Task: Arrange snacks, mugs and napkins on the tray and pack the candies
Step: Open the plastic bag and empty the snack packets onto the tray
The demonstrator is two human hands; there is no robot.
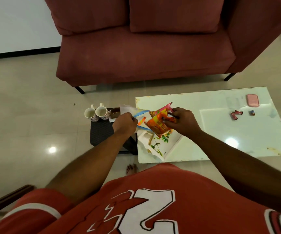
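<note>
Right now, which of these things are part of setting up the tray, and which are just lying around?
Part of the job:
snack packets in the right hand
white packet in the left hand
floral tray
two mugs
candies

Just lying about:
pink case
sofa

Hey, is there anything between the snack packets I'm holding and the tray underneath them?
Nothing visible is in the way. The right hand holds the orange snack packets directly over the floral tray on the glass table. The left hand grips a white and blue packet beside them, not beneath.
</note>
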